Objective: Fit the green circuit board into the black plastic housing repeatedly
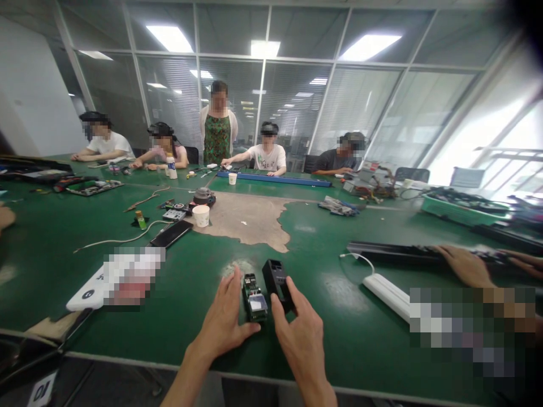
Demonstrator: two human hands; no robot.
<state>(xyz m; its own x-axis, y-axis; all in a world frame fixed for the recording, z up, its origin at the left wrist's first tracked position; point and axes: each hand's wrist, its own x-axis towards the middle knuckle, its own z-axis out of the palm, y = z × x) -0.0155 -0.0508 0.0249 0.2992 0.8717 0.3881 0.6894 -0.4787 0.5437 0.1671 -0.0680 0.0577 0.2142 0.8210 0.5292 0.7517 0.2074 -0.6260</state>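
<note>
On the green workbench (pixel 339 322), the spread left hand (pixel 223 316) flanks a fragile green circuit board (pixel 254 297), best held by its edges, while the right hand (pixel 301 350) touches a light black plastic case (pixel 276 282), its grip unclear.

Matt black plastic is seen on the housing (pixel 275 280), and a glossy green solder mask is carried by the circuit board (pixel 254 298). The table's green covering (pixel 335 333) is finished smooth and faintly glossy — broken by a rough tan patch (pixel 241 220) where it is worn away — and a matt white finish is shown by the paper cup (pixel 201 215).
</note>
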